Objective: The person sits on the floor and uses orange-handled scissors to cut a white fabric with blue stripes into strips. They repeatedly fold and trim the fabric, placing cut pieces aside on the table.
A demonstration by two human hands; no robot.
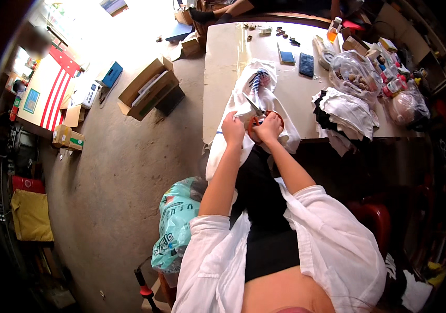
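At the table's near edge, my right hand is closed round the orange handles of a pair of scissors. Their blades point up and to the left, parted, over white cloth. My left hand pinches a piece of white cloth just left of the blades. This cloth spreads over the table edge and hangs down by my left forearm. Farther up on it lies a bunched part with blue stripes. My right hand hides part of the scissor handles.
Right of my hands a pile of white and black cloths overhangs the table. Behind it are a clear bag, a dark phone and a bottle of orange liquid. A turquoise bag stands at my left; a cardboard box stands beyond.
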